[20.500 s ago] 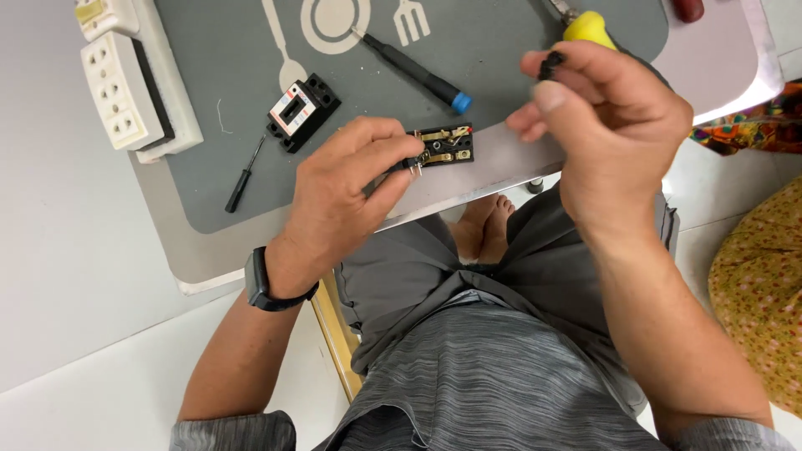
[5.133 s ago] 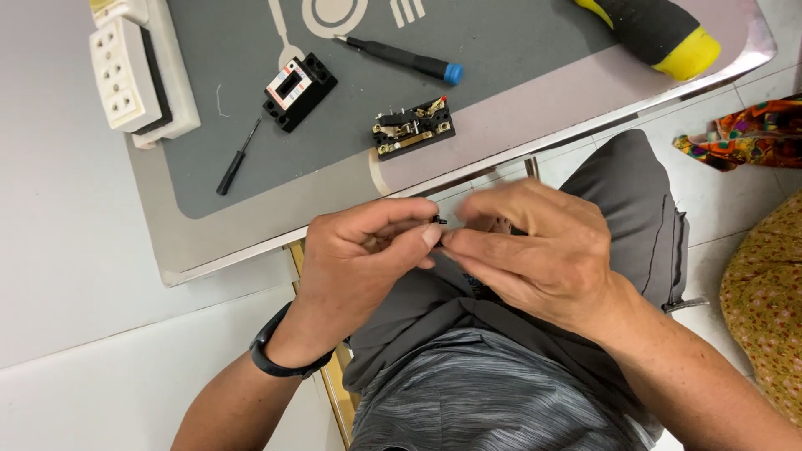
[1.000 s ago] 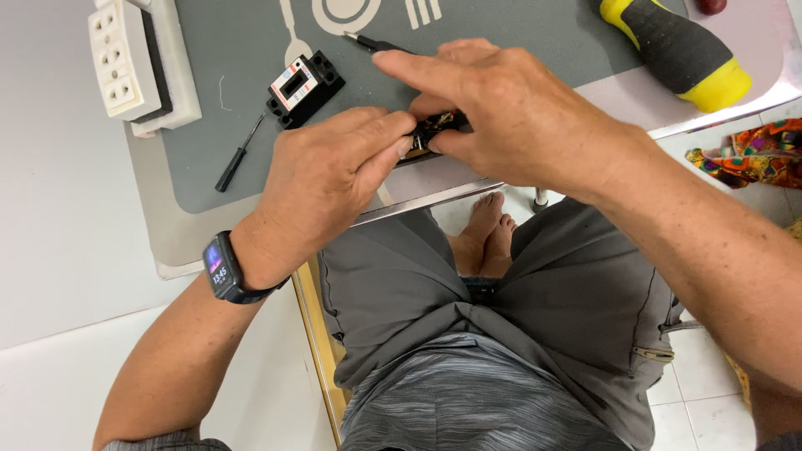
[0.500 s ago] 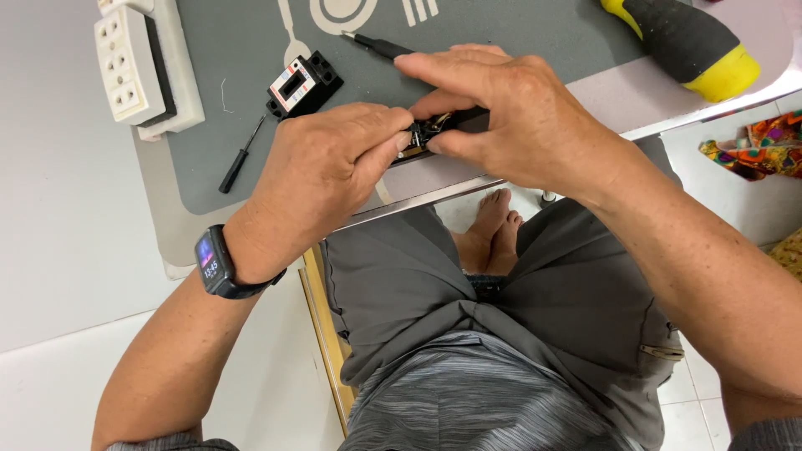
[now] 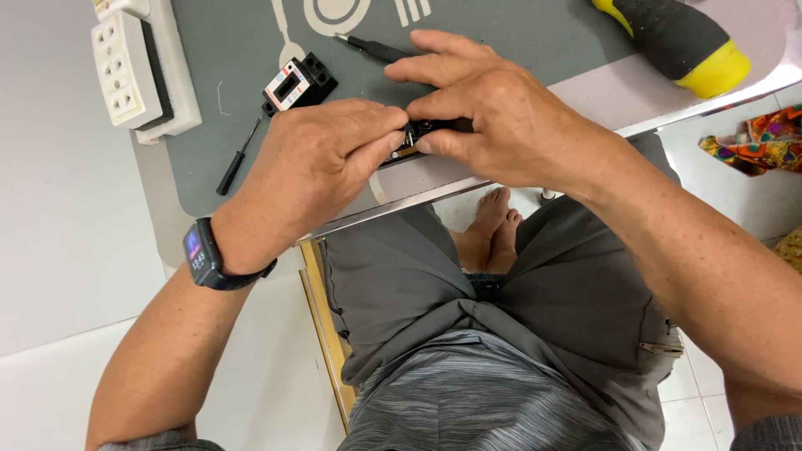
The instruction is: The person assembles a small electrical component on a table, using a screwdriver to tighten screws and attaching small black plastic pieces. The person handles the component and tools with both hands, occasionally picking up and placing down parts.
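Note:
A small black part with brass contacts (image 5: 415, 135) lies on the grey mat (image 5: 518, 33) near the table's front edge. My left hand (image 5: 322, 163) pinches its left end with thumb and fingertips. My right hand (image 5: 493, 113) grips its right end from above, its fingers spread over the part. Most of the part is hidden under both hands. A dark smartwatch (image 5: 205, 255) sits on my left wrist.
A black-and-white switch module (image 5: 296, 82) lies left of my hands, with a thin black screwdriver (image 5: 238, 159) beside it and another slim tool (image 5: 372, 48) behind. A white socket strip (image 5: 138, 71) stands far left. A black-and-yellow screwdriver handle (image 5: 677, 42) lies far right.
Both hands stay on the small part. They have shifted only slightly, and the view has drifted a little so the table sits a bit further right.

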